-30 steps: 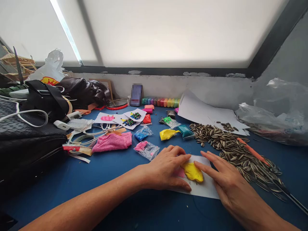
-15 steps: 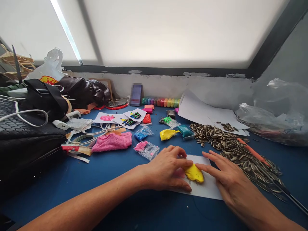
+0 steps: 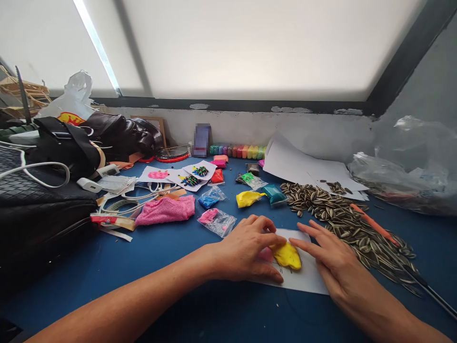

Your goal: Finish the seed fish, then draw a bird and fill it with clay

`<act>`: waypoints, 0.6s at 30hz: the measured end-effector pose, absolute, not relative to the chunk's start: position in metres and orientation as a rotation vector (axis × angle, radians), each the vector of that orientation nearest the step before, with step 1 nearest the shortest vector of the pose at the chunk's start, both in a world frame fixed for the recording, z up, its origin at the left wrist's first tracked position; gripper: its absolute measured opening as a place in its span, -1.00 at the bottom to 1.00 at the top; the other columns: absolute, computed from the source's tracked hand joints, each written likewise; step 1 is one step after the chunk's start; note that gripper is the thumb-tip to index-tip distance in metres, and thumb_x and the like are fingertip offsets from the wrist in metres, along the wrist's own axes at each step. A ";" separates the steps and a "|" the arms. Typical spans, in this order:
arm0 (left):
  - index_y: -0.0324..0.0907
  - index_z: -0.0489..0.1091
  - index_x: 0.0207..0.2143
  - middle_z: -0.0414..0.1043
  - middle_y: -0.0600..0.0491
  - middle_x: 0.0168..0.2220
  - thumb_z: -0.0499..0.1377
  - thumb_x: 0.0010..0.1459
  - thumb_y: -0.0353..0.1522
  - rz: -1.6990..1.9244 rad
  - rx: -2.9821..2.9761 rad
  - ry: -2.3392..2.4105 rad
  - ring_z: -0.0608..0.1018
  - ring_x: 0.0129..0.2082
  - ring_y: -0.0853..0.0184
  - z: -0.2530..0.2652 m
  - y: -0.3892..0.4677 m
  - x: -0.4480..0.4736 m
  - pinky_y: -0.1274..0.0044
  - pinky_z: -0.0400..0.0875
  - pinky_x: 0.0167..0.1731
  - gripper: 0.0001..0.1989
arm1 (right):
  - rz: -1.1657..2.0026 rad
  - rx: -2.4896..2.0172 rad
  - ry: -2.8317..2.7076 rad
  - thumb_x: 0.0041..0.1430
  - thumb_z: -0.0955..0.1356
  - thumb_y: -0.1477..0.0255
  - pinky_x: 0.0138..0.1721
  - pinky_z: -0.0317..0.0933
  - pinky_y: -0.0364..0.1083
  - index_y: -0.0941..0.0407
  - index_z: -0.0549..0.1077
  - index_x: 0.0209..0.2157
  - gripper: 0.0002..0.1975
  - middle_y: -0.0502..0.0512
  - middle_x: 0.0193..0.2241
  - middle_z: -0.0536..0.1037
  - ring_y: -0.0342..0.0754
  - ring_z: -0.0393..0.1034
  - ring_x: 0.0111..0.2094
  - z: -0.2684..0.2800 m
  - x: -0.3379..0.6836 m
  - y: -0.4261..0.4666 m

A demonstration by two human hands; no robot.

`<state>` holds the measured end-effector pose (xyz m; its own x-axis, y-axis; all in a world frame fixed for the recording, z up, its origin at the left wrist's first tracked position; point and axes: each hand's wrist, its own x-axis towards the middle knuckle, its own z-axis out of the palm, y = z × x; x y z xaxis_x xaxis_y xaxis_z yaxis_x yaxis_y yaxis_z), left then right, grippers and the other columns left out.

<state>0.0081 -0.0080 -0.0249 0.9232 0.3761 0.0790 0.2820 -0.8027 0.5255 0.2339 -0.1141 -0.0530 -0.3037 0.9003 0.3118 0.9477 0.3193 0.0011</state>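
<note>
A flattened piece of yellow modelling clay lies on a small sheet of white paper, with pencil lines showing at its lower edge. Beside it, partly under my left hand, is some pink clay. My left hand rests over the paper's left side, fingers spread and bent, a fingertip touching the yellow clay's upper edge. My right hand lies at the paper's right side with fingers stretched apart; its index fingertip is close to the yellow clay, and contact there is hard to tell.
Striped sunflower seeds are heaped at the right with an orange-handled tool on them. Behind the hands lie bags of yellow clay, teal clay and pink clay. A pink cloth and a black bag sit left.
My right index finger has lifted slightly away from the yellow clay's upper right edge. My left hand stays nearly where it was.
</note>
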 end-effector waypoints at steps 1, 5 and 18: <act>-0.14 0.38 0.10 0.28 -0.10 0.08 0.39 0.00 -0.11 0.249 2.557 0.476 0.35 0.03 0.12 -0.025 -0.008 0.008 0.34 0.27 0.08 -0.36 | -0.273 -1.671 -2.316 0.12 0.16 0.67 0.02 0.34 0.32 0.01 0.53 0.05 -0.43 0.24 0.15 0.46 0.28 0.27 0.21 -0.053 0.234 -0.114; -0.23 0.32 0.12 0.29 -0.12 0.08 0.40 -0.01 -0.14 0.252 2.559 0.483 0.33 0.03 0.12 -0.026 -0.008 0.009 0.34 0.27 0.08 -0.30 | -0.229 -1.670 -2.291 0.13 0.16 0.65 0.01 0.34 0.33 -0.01 0.59 -0.04 -0.47 0.22 0.12 0.50 0.28 0.30 0.19 -0.049 0.231 -0.114; -0.20 0.32 0.12 0.29 -0.09 0.06 0.38 0.02 -0.12 0.268 2.577 0.456 0.33 0.01 0.14 -0.029 -0.006 0.008 0.35 0.27 0.06 -0.33 | -0.183 -1.648 -2.268 0.01 0.16 0.68 0.02 0.34 0.31 0.02 0.58 -0.05 -0.42 0.23 0.10 0.51 0.25 0.33 0.17 -0.053 0.231 -0.109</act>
